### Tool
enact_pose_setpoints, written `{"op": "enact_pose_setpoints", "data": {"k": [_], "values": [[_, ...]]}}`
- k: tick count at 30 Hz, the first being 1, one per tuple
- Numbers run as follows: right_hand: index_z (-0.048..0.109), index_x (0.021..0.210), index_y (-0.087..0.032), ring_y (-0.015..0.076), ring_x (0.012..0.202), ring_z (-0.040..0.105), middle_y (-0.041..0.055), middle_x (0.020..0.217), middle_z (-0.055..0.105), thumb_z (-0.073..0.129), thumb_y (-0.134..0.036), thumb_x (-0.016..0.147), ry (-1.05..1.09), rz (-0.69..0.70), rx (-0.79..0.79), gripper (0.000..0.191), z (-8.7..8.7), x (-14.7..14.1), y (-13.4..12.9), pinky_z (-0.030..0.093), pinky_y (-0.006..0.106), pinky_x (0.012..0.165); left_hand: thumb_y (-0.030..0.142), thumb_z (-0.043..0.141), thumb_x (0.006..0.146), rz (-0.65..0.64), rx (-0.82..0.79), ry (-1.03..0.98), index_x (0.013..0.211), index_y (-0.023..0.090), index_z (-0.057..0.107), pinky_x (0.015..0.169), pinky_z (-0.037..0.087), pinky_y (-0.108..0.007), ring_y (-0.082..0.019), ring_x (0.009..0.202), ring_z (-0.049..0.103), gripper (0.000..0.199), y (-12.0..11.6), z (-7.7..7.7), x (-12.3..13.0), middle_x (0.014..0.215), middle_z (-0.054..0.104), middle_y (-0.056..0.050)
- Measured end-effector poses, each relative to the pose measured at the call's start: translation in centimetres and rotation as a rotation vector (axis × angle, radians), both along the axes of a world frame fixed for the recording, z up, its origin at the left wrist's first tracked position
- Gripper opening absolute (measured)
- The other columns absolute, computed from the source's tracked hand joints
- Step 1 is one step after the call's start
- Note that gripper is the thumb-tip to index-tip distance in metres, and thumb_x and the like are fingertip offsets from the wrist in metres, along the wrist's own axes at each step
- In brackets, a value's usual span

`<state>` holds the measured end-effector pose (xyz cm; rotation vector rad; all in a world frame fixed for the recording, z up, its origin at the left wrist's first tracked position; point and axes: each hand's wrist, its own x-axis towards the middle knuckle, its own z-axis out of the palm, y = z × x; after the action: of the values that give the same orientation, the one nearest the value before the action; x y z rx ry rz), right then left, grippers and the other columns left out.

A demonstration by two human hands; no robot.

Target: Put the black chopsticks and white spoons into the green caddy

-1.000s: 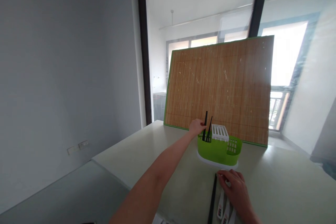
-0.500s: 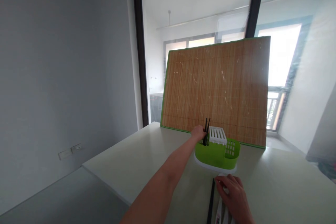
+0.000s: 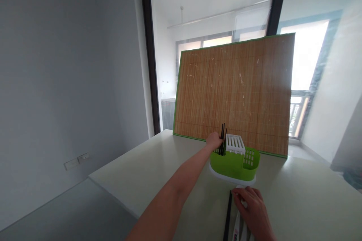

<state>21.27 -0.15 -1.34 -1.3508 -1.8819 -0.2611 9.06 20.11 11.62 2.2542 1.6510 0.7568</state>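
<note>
On the pale table (image 3: 158, 169) sits a green basket (image 3: 229, 165) with a white base (image 3: 226, 177) under it. Thin black sticks (image 3: 222, 131) stand up in its left end, leaning a little. A white rack with slots (image 3: 235, 144) is on top, near the middle. The left hand (image 3: 214, 140) reaches to the basket's left end, its fingers bent in by the sticks. The right hand (image 3: 251, 205) is low over the table in front, fingers curled, tips by the top end of one long black stick (image 3: 228, 214) lying there. White handles (image 3: 235, 229) lie beside that stick, partly under the hand. The hands look small and dim, so I can't tell if either one grips anything. Behind the basket, a big brown board (image 3: 234, 90) with green edges leans back.
</note>
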Motion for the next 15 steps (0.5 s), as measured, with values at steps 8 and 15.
{"op": "enact_pose_setpoints", "data": {"k": [8,15], "values": [[0.064,0.085,-0.025,0.0182,0.070,0.055,0.0026,0.072,0.061,0.046,-0.037,0.087,0.004,0.004,-0.004,0.022,-0.3,0.2,0.1,0.039,0.033,0.072,0.026,0.064,0.070,-0.031,-0.051,0.037,0.077,0.014,0.069,0.067,0.050,-0.026,-0.020,0.079,0.064,0.014,-0.3,0.0,0.2,0.080,0.068,-0.010],[0.063,0.088,-0.024,0.0180,0.071,0.055,0.0016,0.073,0.061,0.047,-0.037,0.087,0.026,-0.009,-0.024,0.020,-0.3,0.7,0.1,0.038,0.034,0.074,0.032,0.060,0.076,-0.014,0.101,0.067,0.086,0.013,0.066,0.078,0.046,-0.034,-0.026,0.093,0.059,0.022,-2.0,0.9,-0.5,0.093,0.065,-0.014]]}}
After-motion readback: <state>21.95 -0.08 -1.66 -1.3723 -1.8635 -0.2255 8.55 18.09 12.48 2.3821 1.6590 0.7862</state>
